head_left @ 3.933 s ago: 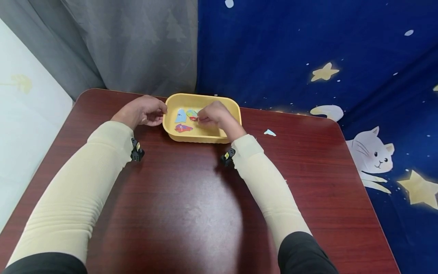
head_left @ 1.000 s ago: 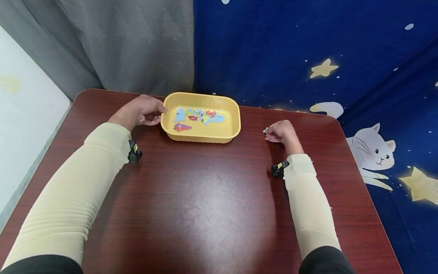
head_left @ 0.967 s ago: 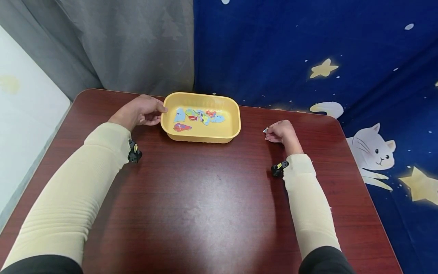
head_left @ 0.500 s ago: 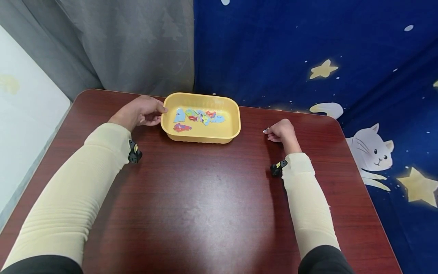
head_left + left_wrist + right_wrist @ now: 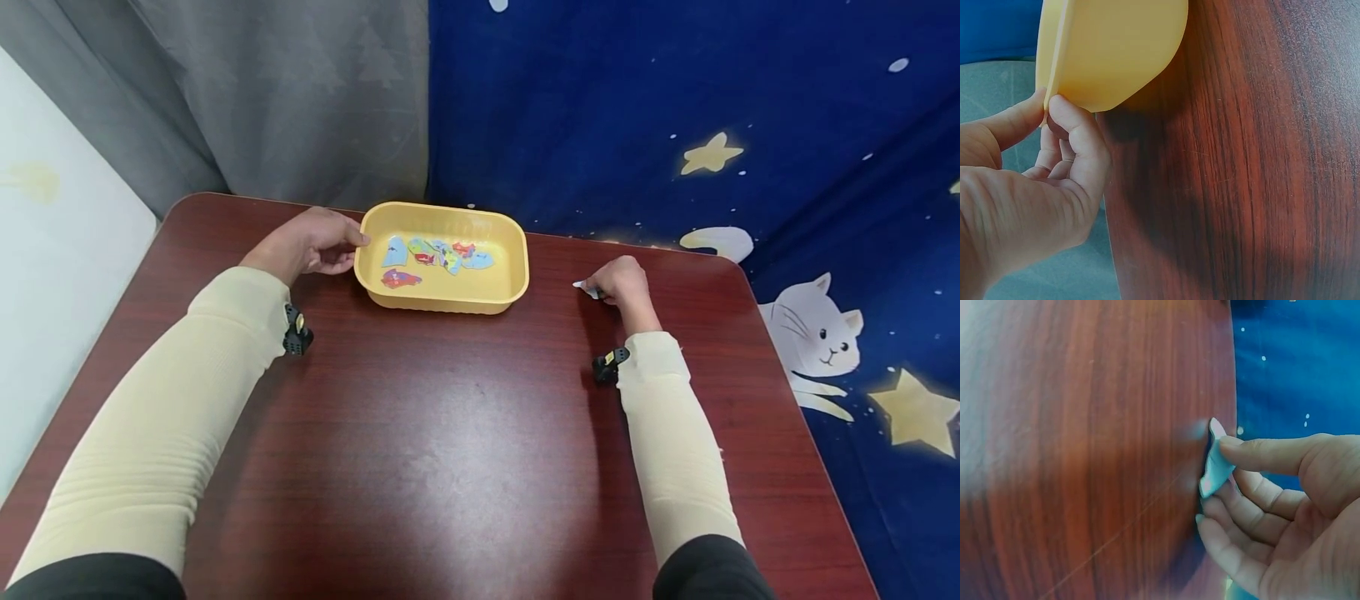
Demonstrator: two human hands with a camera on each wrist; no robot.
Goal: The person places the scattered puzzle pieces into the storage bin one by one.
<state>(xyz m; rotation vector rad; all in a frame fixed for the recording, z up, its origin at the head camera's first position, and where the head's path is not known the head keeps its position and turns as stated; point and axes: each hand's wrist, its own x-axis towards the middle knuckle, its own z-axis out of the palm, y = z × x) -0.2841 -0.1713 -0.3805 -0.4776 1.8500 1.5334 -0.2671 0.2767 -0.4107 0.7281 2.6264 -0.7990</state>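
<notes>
My left hand (image 5: 324, 240) pinches the left rim of a yellow plastic tray (image 5: 442, 301) at the table's back edge. In the left wrist view, thumb and forefinger grip that tray's rim (image 5: 1057, 59). Several colourful flat puzzle-like pieces lie inside, among them a light blue one (image 5: 395, 252) and a red and purple one (image 5: 401, 278). To the right of the tray, my right hand (image 5: 622, 282) holds a small pale blue piece (image 5: 587, 289). Seen from the right wrist, the thumb and fingers pinch this piece (image 5: 1217, 465) tilted, close to the tabletop.
The dark red wooden table (image 5: 420, 442) stretches toward me. Behind it hang a grey curtain (image 5: 322, 108) and a blue curtain with stars (image 5: 585, 117). A white wall or panel (image 5: 60, 233) stands at the left.
My right hand has left the tray, where more pieces now show, and reached the pale piece on the table at right. In the last second it tilts that piece slightly. The left hand stays.
</notes>
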